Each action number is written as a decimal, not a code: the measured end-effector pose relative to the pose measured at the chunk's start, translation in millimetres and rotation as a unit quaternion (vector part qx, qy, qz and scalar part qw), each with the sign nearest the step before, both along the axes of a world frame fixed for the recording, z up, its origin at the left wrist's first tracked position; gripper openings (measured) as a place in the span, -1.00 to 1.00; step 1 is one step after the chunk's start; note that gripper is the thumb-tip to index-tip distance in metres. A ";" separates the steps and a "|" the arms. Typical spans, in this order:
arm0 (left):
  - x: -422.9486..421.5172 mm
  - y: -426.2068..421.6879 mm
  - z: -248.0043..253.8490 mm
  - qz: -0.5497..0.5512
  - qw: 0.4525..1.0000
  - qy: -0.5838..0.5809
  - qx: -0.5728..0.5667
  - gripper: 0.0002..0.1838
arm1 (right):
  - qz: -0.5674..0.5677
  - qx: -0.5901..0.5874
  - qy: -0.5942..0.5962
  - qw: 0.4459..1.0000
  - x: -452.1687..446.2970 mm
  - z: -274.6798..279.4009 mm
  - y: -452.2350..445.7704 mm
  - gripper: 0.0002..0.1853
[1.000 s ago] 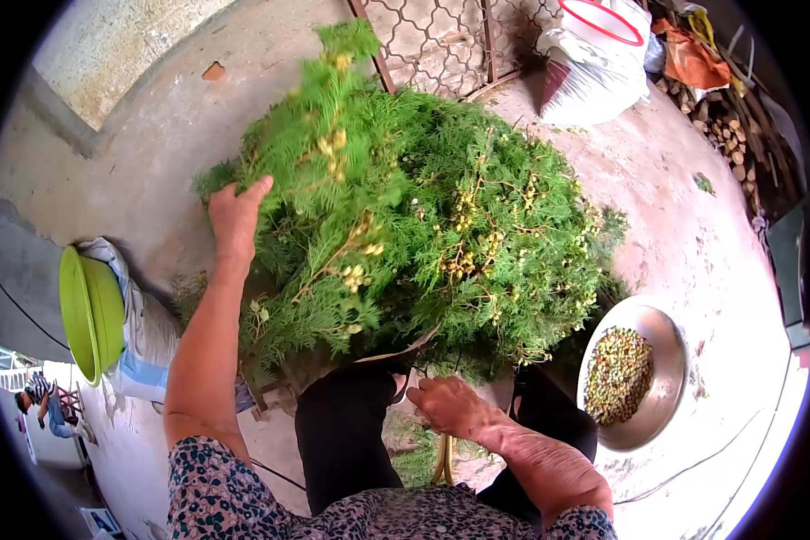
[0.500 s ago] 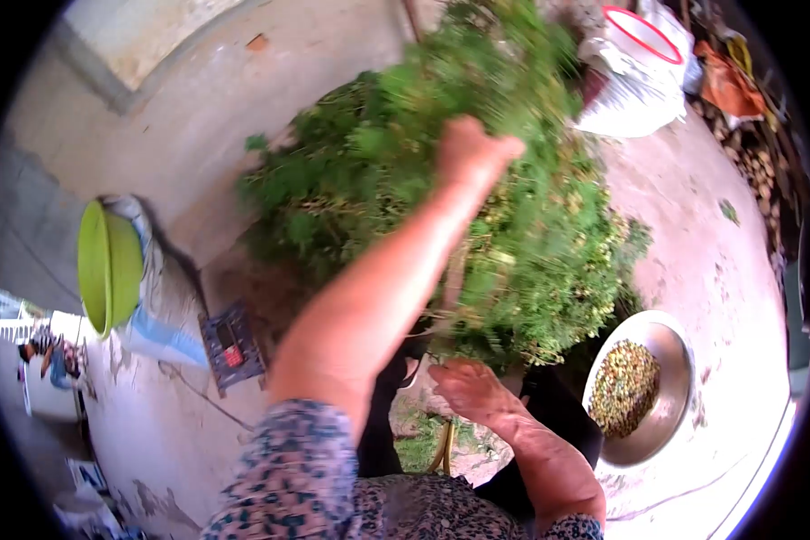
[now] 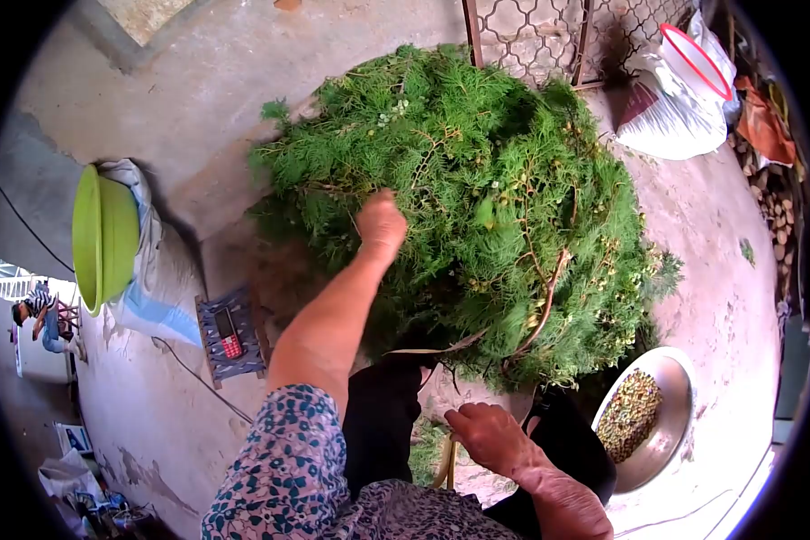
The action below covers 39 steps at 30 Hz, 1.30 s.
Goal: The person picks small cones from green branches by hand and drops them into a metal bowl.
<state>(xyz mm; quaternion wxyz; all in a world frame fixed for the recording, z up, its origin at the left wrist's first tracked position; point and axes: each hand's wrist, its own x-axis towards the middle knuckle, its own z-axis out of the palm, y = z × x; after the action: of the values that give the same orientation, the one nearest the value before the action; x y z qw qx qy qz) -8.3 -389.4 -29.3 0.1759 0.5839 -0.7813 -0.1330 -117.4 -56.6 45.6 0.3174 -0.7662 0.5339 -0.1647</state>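
A big heap of green conifer branches (image 3: 459, 180), with scaly sprays and small pale cones, lies on the floor before me. My left hand (image 3: 382, 225) is at the left front of the heap, its fingers closed round a leafy branch (image 3: 328, 189), most of which merges with the foliage. Near my knees, my right hand (image 3: 490, 436) is closed with its fingers curled; whatever it holds, if anything, is hidden. Beside my right knee a metal basin (image 3: 670, 441) stands tilted, holding a pile of small green-brown cones or seeds (image 3: 630, 416).
At left are a lime-green tub (image 3: 117, 238) on a sack and a low woven stool (image 3: 232, 337) bearing a red-and-black phone (image 3: 231, 345). A white sack (image 3: 675, 121) with a red-rimmed container (image 3: 697, 63) stands back right. Behind the heap is a metal lattice gate (image 3: 535, 36). A person (image 3: 40, 315) sits far left.
My left hand has moved left and down from the blurred, swinging greenery; the branches now lie still. My right hand has drawn slightly down and back, its fingers now more curled.
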 end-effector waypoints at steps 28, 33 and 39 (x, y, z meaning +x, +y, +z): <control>115.8 39.4 108.8 0.037 0.923 0.379 -0.059 -0.89 | 0.005 -0.056 0.025 0.998 11.7 -15.7 -9.2 -0.87; 25.5 64.8 159.1 0.019 0.892 0.449 -0.044 -0.81 | 0.005 -0.029 0.049 0.998 11.4 -15.4 -8.6 -0.86; -95.2 99.1 131.2 -0.091 0.928 0.311 0.183 -0.16 | 0.013 -0.004 0.047 0.999 7.4 -12.2 -10.9 -0.79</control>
<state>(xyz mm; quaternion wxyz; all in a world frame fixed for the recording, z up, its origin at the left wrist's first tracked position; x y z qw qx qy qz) -103.6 -290.3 101.9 0.2874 0.4616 -0.6995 -0.4637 -110.0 -67.5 33.5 0.2908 -0.7811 0.5379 -0.1265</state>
